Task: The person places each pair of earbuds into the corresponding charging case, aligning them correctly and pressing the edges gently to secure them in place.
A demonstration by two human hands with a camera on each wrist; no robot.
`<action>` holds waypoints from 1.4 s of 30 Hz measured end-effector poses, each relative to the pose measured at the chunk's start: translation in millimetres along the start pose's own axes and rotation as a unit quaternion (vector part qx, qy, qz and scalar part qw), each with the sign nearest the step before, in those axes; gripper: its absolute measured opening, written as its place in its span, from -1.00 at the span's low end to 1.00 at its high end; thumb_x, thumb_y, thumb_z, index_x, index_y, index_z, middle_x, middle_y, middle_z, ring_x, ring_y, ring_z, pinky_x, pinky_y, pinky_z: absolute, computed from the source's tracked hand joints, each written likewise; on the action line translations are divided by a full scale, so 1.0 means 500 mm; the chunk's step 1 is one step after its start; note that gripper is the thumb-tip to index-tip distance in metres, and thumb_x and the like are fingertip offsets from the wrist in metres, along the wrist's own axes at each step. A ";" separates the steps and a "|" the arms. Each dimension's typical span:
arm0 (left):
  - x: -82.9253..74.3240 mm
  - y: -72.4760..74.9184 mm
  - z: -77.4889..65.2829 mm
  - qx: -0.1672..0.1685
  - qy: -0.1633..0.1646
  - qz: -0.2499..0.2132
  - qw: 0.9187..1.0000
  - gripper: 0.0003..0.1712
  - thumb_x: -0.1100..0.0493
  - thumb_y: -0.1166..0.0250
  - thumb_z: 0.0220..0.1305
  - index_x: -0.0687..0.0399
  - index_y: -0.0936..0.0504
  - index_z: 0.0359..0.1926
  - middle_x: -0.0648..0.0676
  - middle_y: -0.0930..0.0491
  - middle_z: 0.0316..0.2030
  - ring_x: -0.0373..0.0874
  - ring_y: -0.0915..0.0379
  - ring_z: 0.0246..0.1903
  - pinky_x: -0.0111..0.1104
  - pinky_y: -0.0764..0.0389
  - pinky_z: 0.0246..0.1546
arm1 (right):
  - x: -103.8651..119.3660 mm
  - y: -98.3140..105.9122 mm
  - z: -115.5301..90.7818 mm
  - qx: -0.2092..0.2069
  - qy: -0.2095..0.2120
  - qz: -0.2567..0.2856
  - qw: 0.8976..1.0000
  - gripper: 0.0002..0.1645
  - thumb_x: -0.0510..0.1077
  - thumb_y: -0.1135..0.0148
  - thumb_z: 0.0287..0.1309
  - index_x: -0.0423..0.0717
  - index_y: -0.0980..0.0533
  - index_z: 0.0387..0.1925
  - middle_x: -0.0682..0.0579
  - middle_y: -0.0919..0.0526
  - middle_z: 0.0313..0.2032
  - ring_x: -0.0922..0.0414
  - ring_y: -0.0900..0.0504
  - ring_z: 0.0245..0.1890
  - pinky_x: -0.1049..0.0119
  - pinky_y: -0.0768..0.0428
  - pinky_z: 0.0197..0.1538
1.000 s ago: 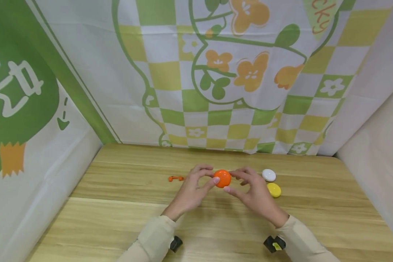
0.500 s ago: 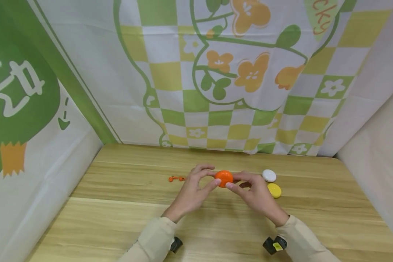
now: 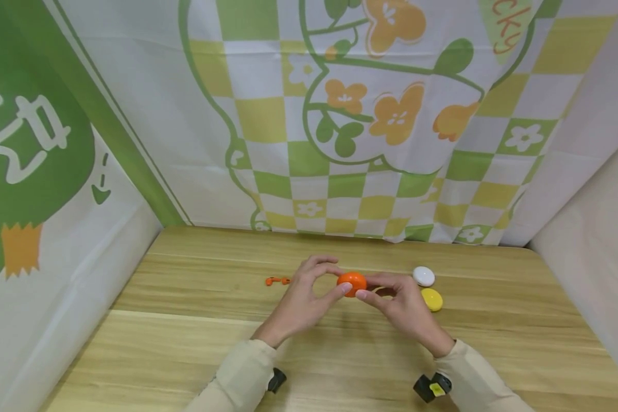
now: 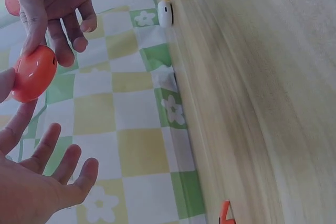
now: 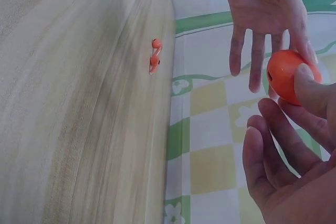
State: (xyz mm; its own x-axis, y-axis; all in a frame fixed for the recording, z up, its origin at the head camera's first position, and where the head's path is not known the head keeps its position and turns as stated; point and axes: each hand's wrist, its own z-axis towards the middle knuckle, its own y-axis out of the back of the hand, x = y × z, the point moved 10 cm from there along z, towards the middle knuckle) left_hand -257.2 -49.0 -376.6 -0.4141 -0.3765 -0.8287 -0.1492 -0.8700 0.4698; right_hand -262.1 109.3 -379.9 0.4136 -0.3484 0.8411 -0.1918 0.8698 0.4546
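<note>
Between both hands, above the table, is a rounded orange earbud case (image 3: 355, 278), its lid closed. My left hand (image 3: 302, 297) pinches it at the left with the thumb on the near face. From the right, my right hand (image 3: 405, 304) pinches the case with thumb and forefinger. The left wrist view shows the glossy case (image 4: 39, 72) with a small dark slot on its edge, and the other fingers of both hands spread away from it. Two orange earbuds (image 3: 269, 281) lie on the tabletop left of the left hand; the right wrist view shows these earbuds (image 5: 155, 61) too.
A white case (image 3: 423, 276) and a yellow case (image 3: 432, 300) rest on the wooden table (image 3: 195, 337), just right of the right hand. A checked, flowered cloth (image 3: 309, 157) hangs at the table's back edge. Printed cloth panels stand at both sides.
My right thumb and forefinger have come in to pinch the orange case, which has shifted slightly right and tilted. The left hand keeps its pinch. Earbuds and other cases stay put.
</note>
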 end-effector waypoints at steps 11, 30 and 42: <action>-0.004 -0.004 0.002 -0.002 0.004 -0.006 1.000 -0.71 -0.09 -0.27 0.45 -0.01 -0.70 -0.07 -0.05 -0.43 0.27 -0.03 -0.23 0.34 0.13 -0.30 0.30 | 0.006 -0.001 -0.006 0.002 0.001 0.006 1.000 -0.71 -0.21 -0.45 0.19 -0.17 -0.73 -0.04 0.01 -0.78 -0.10 0.13 -0.75 -0.11 0.15 -0.70 -0.08; 0.004 0.007 0.013 0.003 0.043 0.006 0.999 -0.57 -0.20 -0.11 0.52 0.00 -0.70 -0.11 0.05 -0.48 0.20 0.08 -0.32 0.27 0.14 -0.37 0.24 | 0.006 0.000 -0.012 0.004 0.003 0.012 1.000 -0.70 -0.22 -0.43 0.21 -0.15 -0.71 -0.01 0.02 -0.78 -0.10 0.09 -0.74 -0.11 0.18 -0.70 -0.10; 0.100 0.115 -0.006 -0.061 0.078 0.053 0.994 -0.55 -0.02 -0.22 0.50 0.17 -0.60 0.21 0.19 -0.47 0.22 0.16 -0.36 0.25 0.11 -0.48 0.17 | -0.010 0.017 -0.021 -0.012 -0.019 -0.008 1.000 -0.69 -0.20 -0.44 0.22 -0.17 -0.71 -0.01 0.01 -0.78 -0.11 0.08 -0.74 -0.13 0.18 -0.69 -0.08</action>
State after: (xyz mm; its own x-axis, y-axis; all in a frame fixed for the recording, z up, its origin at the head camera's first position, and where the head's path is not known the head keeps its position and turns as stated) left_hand -283.9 -118.6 -391.9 -0.2761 -0.5050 -0.8177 0.0024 -0.8512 0.5249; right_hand -256.6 121.8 -383.3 0.3825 -0.3747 0.8446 -0.1630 0.8724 0.4608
